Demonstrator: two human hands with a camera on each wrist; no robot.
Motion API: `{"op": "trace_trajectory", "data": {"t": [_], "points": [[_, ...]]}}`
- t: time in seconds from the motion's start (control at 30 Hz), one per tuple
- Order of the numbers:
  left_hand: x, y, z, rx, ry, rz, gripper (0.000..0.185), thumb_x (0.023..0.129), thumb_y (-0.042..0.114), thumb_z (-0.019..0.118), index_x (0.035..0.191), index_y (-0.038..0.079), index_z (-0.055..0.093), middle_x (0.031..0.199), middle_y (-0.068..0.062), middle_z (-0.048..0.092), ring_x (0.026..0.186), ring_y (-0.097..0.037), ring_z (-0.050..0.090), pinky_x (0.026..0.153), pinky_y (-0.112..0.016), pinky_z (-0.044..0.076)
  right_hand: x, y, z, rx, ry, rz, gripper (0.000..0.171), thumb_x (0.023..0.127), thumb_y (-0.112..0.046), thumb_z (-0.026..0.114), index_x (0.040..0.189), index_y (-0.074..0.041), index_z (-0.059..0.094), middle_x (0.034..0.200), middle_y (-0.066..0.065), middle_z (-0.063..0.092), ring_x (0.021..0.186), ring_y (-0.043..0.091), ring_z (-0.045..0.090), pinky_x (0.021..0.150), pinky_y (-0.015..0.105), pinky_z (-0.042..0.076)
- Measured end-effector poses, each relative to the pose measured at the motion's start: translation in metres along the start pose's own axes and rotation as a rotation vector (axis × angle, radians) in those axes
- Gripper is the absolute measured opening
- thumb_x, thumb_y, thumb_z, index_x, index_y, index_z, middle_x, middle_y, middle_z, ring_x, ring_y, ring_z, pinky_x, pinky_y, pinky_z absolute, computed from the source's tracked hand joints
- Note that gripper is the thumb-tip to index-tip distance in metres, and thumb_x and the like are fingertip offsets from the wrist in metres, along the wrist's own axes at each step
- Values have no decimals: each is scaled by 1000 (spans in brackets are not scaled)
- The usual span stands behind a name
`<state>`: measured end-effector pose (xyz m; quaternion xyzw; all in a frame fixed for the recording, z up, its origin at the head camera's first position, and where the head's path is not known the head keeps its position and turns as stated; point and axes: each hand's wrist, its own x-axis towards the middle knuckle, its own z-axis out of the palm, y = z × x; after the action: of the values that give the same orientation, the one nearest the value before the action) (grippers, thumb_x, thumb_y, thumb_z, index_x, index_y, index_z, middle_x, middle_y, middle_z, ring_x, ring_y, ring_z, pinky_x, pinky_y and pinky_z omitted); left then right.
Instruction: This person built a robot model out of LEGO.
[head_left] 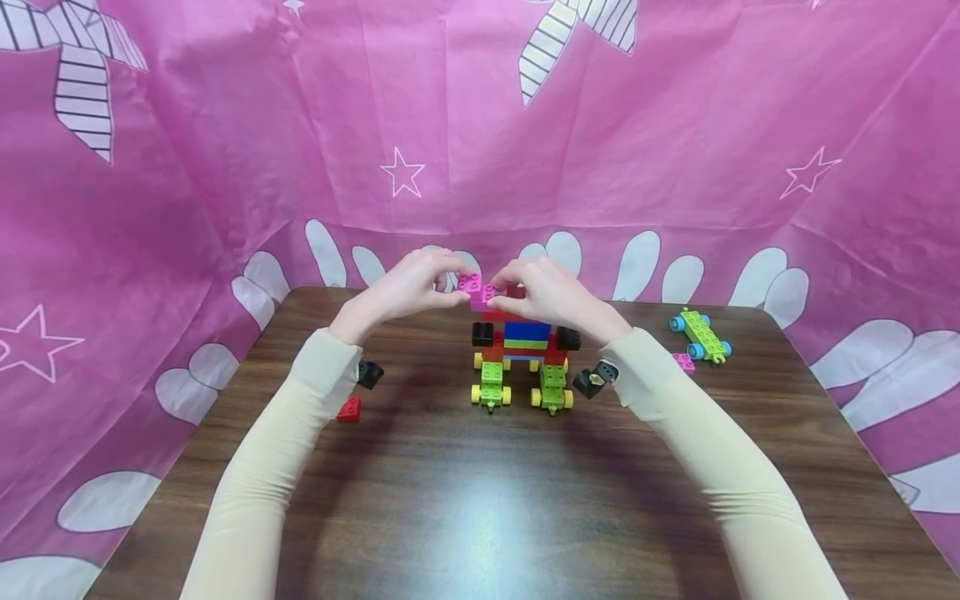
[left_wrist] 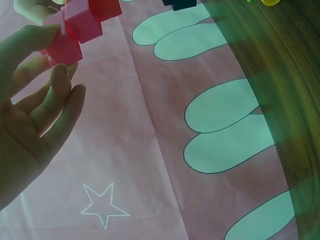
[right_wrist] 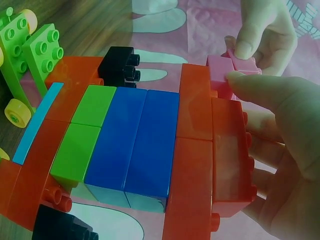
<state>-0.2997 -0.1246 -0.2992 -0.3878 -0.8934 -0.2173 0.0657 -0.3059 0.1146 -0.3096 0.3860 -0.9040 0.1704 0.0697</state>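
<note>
A toy figure of building blocks stands on the table, with blue bricks [right_wrist: 135, 140], green bricks and red bricks [right_wrist: 190, 175] in its body. At its top, two pink bricks [head_left: 470, 283] overlap in a step and jut out to the left. My left hand [head_left: 408, 285] pinches the outer pink brick [left_wrist: 64, 45] between thumb and fingers. My right hand [head_left: 551, 292] pinches the inner pink brick [right_wrist: 220, 70], its thumb on the near face and its other fingers behind the red bricks. Black bricks [head_left: 482, 334] stick out at the sides, and green wheeled bases [head_left: 491, 383] form the feet.
A green car base with blue wheels [head_left: 701, 335] lies at the table's right, beside a flat pink brick [head_left: 683, 362]. Near my left forearm lies a red brick [head_left: 349, 409]. A pink patterned cloth [head_left: 480, 167] hangs behind the wooden table [head_left: 420, 500].
</note>
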Motion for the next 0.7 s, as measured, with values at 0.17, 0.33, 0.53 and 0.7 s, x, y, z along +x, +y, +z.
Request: {"op": "trace_trajectory", "data": {"t": [0.17,0.33,0.53,0.7], "points": [[0,1,1,35,0,3,31,91,22,70,121,14,69,93,-4,66,71,-18,54,68,-29,45,-1,1,0,-7,19,-8,31,88,-34,75,110,-12,75,102,5,77,92,20,70,79,32,60],[-3,0,3,12,5,-14,31,93,25,67,122,14,68,100,-5,65,84,-24,61,78,-36,51,-2,0,2,-5,28,-16,31,88,-34,74,110,-11,76,102,5,77,90,19,69,77,31,59],[-4,-3,7,-103,25,9,26,95,25,67,119,16,69,108,0,71,97,-18,60,83,-35,59,-2,1,2,-2,31,-26,31,89,-34,74,110,-11,76,102,5,77,89,19,69,77,32,59],[-2,-3,7,-134,23,23,21,95,24,67,114,18,71,101,4,72,94,-15,60,81,-33,58,-2,3,2,15,35,-34,30,88,-32,75,109,-10,76,101,6,77,90,22,70,78,34,59]]}}
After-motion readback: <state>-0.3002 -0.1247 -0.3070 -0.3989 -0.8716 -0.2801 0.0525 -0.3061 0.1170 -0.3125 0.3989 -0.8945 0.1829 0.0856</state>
